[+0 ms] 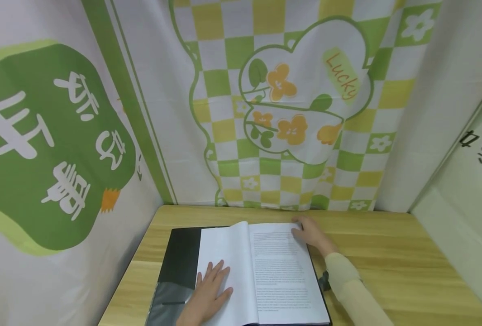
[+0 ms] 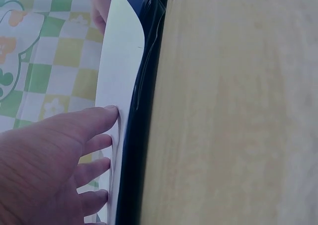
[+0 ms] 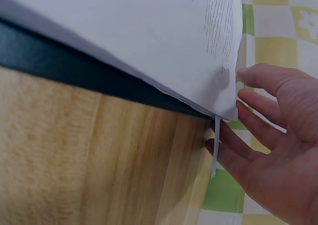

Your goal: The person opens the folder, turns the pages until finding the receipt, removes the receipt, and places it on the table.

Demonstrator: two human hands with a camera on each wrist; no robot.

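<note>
An open black-covered folder (image 1: 183,253) lies on the wooden table, holding a stack of white pages. My left hand (image 1: 210,292) rests with spread fingers on its blank left page (image 1: 236,267); the left wrist view shows the fingertips (image 2: 112,113) against the paper. The right page (image 1: 281,271) carries printed text. At that page's top right corner is my right hand (image 1: 312,233), its thumb by the paper's face and its other fingers along the edge. In the right wrist view, a thin pale strip (image 3: 216,148) sticks out beside those fingers.
The wooden table (image 1: 387,253) extends on both sides of the folder. Behind it hangs a green and yellow checked cloth (image 1: 241,140), with printed white cloth walls at left and right. A dark band (image 1: 324,281) shows at my right sleeve.
</note>
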